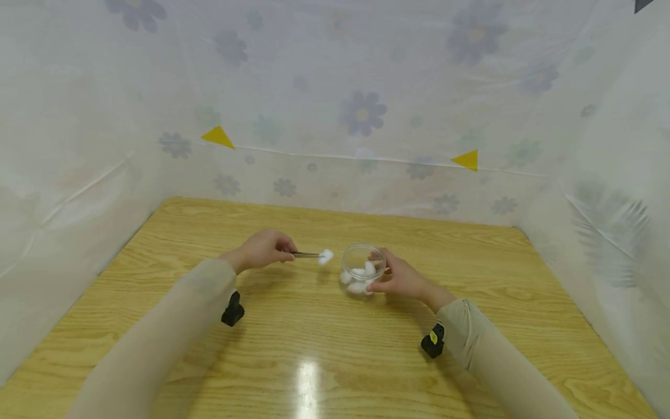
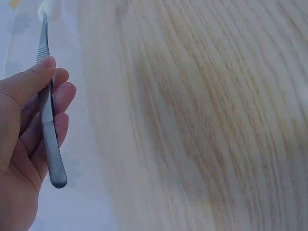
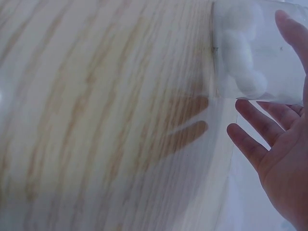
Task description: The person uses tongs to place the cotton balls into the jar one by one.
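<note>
Metal tweezers are pinched between the thumb and fingers of my left hand. At their tips, to the left of the jar, a white cotton ball is held above the table. My right hand grips a clear round jar, with the thumb on the near side and fingers around the far side. The jar stands upright on the table without a lid, and several white cotton balls lie in its lower part. In the left wrist view the ridged grip of the tweezers shows under my thumb.
The wood-grain table is enclosed at the back and sides by pale flowered sheeting. Two yellow triangles mark the back sheet. A small black camera hangs at the left wrist, another camera at the right.
</note>
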`<state>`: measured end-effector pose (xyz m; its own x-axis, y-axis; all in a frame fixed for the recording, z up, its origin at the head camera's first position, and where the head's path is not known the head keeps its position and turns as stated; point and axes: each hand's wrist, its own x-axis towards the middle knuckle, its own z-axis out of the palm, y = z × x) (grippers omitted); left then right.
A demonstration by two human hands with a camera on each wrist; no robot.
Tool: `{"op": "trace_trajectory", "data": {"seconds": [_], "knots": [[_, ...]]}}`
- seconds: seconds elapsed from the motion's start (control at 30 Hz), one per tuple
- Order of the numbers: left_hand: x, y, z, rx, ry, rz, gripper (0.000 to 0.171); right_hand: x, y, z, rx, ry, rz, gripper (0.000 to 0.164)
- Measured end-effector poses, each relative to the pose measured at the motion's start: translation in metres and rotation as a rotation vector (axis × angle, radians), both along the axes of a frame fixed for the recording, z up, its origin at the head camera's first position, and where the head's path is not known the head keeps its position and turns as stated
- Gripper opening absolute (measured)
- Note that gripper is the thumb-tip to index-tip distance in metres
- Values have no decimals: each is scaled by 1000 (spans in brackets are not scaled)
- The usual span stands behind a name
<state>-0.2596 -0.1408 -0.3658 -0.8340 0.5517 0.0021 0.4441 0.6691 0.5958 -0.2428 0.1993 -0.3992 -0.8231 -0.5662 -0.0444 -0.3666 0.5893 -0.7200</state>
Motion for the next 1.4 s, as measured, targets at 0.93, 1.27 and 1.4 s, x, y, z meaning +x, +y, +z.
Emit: {"op": "trace_trajectory", "data": {"seconds": [0.93,1.27,1.4], "knots": [[-3,11,21,28,34,15,17,-11,-6,-5,45,13,-31,86],[-9,24,23,25,59,-1,16,-13,-10,-1,34,-6,-22,83],[-9,29,25,27,64,-9,16,-14,-10,-2,30,-2,-17,83]]}}
